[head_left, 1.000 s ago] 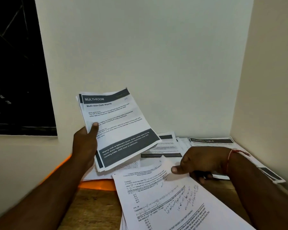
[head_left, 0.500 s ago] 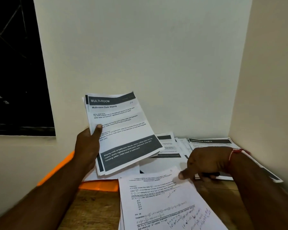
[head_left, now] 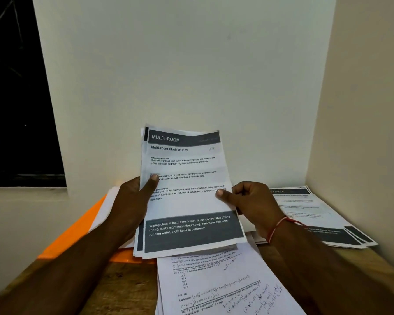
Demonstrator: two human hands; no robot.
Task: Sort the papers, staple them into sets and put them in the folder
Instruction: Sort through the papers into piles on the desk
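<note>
A small stack of printed sheets headed "MULTI-ROOM" [head_left: 187, 201] is held upright in front of me above the table. My left hand [head_left: 132, 201] grips its left edge, thumb on the front page. My right hand [head_left: 248, 201] pinches its right edge, thumb on the page. Below it on the table lies a pile of sheets with maths print and handwriting [head_left: 216, 287]. An orange folder [head_left: 77, 233] lies at the left under loose white sheets. No stapler is visible.
More printed sheets with dark headers [head_left: 316, 214] are spread in the back right corner against the walls. The wooden table [head_left: 123, 287] shows at the front left. A dark window [head_left: 16, 98] is at the left.
The held stack has moved right to the centre and turned more upright. My right hand left the maths sheets on the table and took the stack's right edge.
</note>
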